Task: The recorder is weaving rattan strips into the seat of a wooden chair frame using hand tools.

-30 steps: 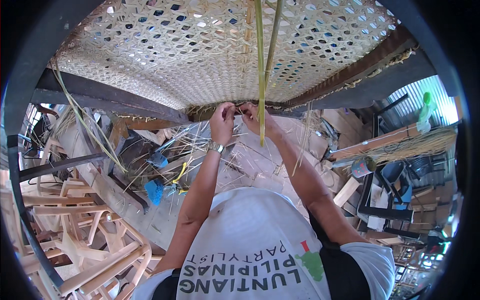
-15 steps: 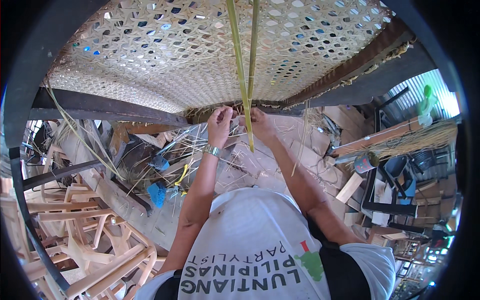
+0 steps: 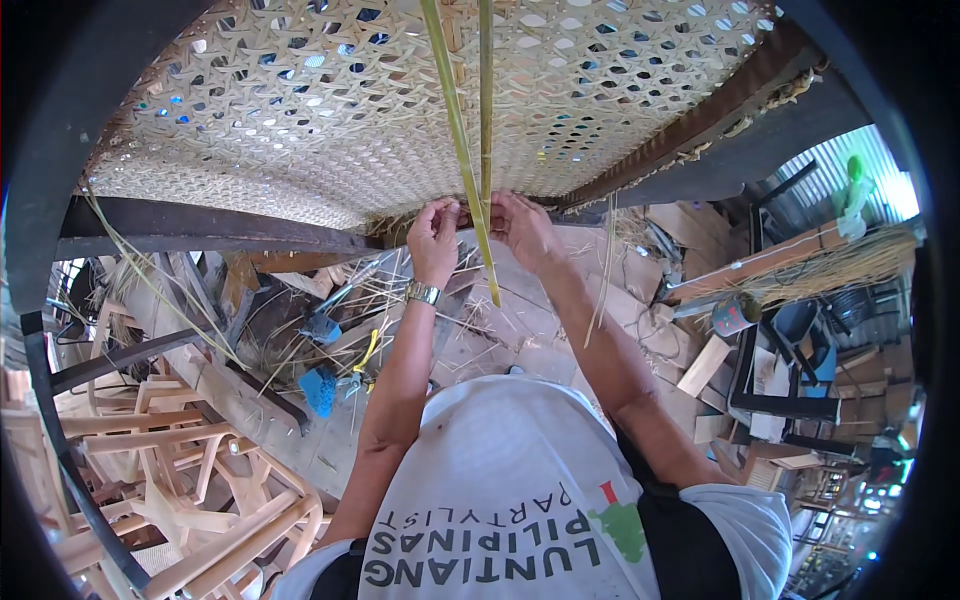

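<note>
A woven cane panel (image 3: 330, 125) spans the top of the view inside a dark wooden frame (image 3: 215, 225). At its lower edge, my left hand (image 3: 434, 243), with a metal watch on the wrist, has its fingertips pinched together. My right hand (image 3: 527, 232) is close beside it, fingers bent and pressed at the same edge. Whatever lies between the fingertips is too small to make out. Two long greenish cane strips (image 3: 456, 120) hang down in front of the panel, and the longer one crosses between my hands, partly hiding the right fingertips.
Pale wooden chair frames (image 3: 200, 490) are piled at lower left. On the floor lie a blue object (image 3: 318, 388), a yellow-handled tool (image 3: 370, 350) and scattered cane scraps. To the right are a tin can (image 3: 735, 314), a wooden beam (image 3: 760, 262) and a bundle of thin strands (image 3: 835, 268).
Both hands have shifted slightly up toward the panel's lower edge, the right one also a little rightward. The hanging strips have swung left in view.
</note>
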The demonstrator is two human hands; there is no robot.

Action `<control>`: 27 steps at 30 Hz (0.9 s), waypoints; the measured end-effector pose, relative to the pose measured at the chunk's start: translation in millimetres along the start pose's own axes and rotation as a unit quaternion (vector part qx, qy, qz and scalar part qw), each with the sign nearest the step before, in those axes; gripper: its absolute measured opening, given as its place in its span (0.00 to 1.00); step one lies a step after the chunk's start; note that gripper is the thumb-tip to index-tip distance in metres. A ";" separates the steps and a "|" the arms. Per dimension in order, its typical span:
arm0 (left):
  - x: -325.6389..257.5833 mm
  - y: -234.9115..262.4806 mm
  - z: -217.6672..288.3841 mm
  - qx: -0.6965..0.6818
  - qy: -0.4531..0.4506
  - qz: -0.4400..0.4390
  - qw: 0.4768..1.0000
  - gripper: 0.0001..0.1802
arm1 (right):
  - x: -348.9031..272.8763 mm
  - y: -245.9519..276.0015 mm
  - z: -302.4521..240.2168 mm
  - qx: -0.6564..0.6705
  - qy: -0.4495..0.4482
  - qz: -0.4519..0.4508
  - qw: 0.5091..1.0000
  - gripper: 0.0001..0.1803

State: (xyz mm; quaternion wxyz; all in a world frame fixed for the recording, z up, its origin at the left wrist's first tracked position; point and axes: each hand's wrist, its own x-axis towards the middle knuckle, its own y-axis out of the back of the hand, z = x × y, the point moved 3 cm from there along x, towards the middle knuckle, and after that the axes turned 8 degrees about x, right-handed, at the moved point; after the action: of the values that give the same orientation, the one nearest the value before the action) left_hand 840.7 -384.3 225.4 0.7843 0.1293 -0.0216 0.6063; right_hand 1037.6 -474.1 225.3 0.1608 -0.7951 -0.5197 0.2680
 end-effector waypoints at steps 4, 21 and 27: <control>-8.9 -1.0 10.6 -0.011 -0.040 -0.024 0.999 0.11 | 0.6 25.5 55.3 -0.088 0.087 0.054 0.991 0.12; -26.0 -20.4 74.4 0.349 -0.427 -0.050 0.833 0.11 | 14.3 30.5 72.0 -0.182 0.270 -0.059 0.944 0.22; 8.1 0.0 33.1 0.270 -0.194 -0.011 0.943 0.14 | -12.3 6.7 33.0 -0.443 0.288 -0.004 0.849 0.10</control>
State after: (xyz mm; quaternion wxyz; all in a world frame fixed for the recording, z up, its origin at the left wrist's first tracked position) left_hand 846.9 -384.3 258.9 0.7071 0.4518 -0.0073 0.5440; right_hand 1019.1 -488.9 198.3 -0.0652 -0.8212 -0.5171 -0.2321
